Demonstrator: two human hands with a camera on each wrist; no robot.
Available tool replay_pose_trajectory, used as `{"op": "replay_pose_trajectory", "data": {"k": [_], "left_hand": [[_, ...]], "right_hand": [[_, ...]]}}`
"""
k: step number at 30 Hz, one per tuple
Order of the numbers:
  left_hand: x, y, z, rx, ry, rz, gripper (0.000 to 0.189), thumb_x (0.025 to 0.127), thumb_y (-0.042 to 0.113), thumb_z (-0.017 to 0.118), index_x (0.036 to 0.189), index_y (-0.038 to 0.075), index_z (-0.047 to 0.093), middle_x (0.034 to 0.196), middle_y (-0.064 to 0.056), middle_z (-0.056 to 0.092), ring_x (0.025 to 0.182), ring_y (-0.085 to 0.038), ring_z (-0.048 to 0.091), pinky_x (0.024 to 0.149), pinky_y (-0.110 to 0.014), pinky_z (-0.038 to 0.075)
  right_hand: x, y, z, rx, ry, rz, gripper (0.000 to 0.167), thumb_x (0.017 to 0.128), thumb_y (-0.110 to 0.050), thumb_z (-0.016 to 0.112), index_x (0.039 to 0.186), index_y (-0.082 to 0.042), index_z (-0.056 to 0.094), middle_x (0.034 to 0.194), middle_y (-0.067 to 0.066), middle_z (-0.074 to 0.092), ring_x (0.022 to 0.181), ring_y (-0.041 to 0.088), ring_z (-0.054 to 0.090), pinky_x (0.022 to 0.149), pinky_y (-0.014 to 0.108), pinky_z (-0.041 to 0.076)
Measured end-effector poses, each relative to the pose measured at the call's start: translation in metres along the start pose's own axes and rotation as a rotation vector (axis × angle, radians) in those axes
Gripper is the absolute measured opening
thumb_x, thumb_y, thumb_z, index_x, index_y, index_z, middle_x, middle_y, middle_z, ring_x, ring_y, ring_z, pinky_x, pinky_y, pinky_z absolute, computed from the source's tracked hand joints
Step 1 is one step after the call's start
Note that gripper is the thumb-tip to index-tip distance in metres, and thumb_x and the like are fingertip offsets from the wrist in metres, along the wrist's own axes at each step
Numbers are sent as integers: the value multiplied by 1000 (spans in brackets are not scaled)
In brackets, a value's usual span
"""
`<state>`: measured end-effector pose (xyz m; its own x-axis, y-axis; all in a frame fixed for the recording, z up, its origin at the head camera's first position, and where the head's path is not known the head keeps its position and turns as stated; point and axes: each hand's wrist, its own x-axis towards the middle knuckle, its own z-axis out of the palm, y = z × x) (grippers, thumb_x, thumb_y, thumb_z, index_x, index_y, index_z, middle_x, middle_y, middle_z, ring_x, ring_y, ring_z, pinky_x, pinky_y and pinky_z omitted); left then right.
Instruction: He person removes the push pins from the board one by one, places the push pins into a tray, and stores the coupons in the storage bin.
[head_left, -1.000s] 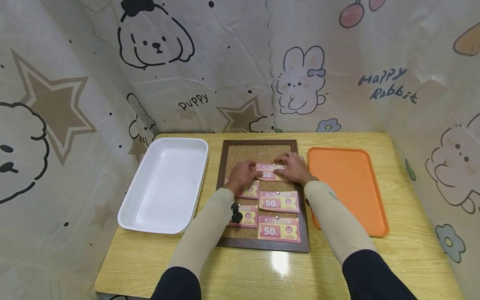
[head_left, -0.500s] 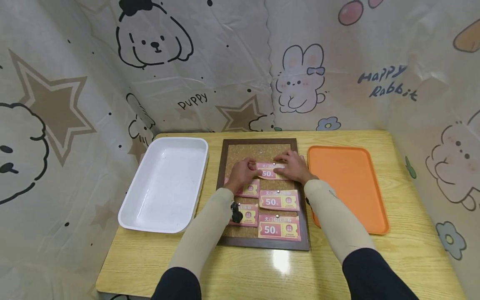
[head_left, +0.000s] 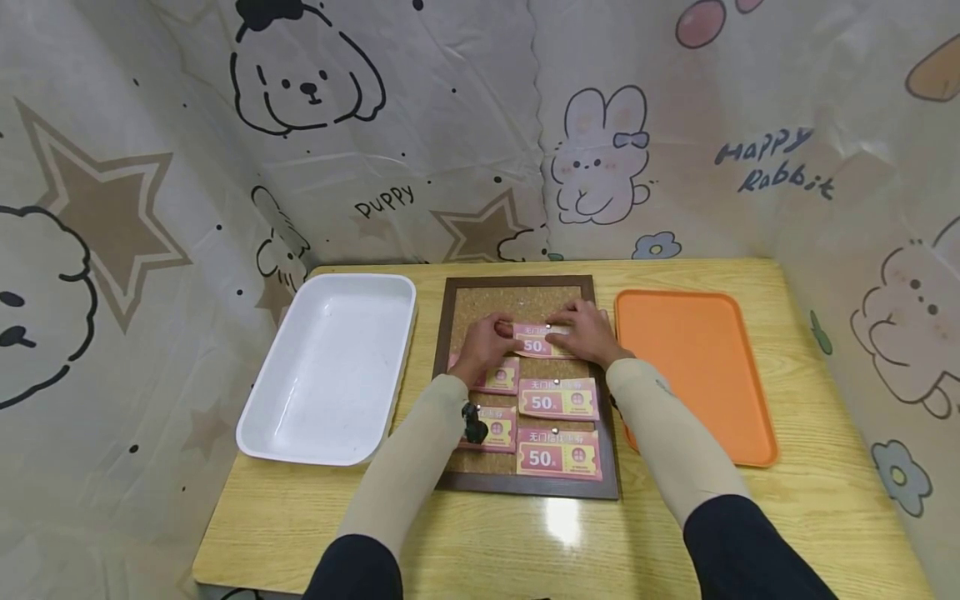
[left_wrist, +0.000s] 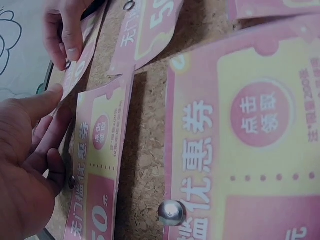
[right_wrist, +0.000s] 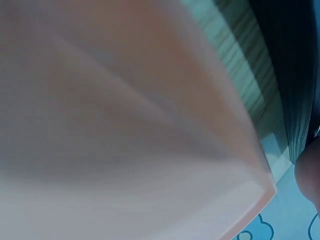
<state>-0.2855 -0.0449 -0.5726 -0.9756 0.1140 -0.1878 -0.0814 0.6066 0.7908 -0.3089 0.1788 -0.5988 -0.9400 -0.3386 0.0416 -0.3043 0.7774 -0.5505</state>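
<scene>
A pink and yellow paper coupon (head_left: 534, 340) marked 50 lies near the top of a framed cork board (head_left: 517, 302), a silver pin at its upper edge. My left hand (head_left: 482, 346) pinches its left end, thumb over the front. From the other side my right hand (head_left: 588, 335) holds it, thumb on its face and forefinger at the upper edge, close around the pin; this hand hides the coupon's right end. In the left wrist view, the left thumb (left_wrist: 50, 98) meets the coupon's edge, and the fingers of the right hand (left_wrist: 65, 32) are beside the pin.
Several more pinned coupons (head_left: 558, 452) hang in two columns lower on the board. To the left stands a white tub (head_left: 330, 375); an orange tray (head_left: 693, 367) lies to the right. The wooden table (head_left: 517, 542) shows in front, patterned cloth (head_left: 465, 125) behind.
The whole scene shifts up slightly in the head view. Both hands stay at the same coupon with little visible movement.
</scene>
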Motion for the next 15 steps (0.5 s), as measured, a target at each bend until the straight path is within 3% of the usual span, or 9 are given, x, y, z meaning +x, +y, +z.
{"op": "replay_pose_trajectory", "data": {"k": [6, 15], "left_hand": [[1, -2, 1, -6, 14, -10, 41, 81, 20, 78, 119, 15, 65, 114, -2, 68, 106, -18, 62, 95, -36, 49], [0, 1, 2, 8, -24, -50, 30, 85, 24, 74, 114, 19, 67, 104, 0, 67, 92, -15, 63, 80, -30, 53]], "right_hand": [[1, 3, 3, 4, 34, -22, 32, 85, -38, 71, 111, -20, 73, 116, 9, 53, 105, 28, 46, 85, 47, 29], [1, 1, 0, 6, 10, 3, 34, 86, -42, 70, 114, -24, 72, 119, 7, 53, 109, 28, 46, 87, 47, 29]]}}
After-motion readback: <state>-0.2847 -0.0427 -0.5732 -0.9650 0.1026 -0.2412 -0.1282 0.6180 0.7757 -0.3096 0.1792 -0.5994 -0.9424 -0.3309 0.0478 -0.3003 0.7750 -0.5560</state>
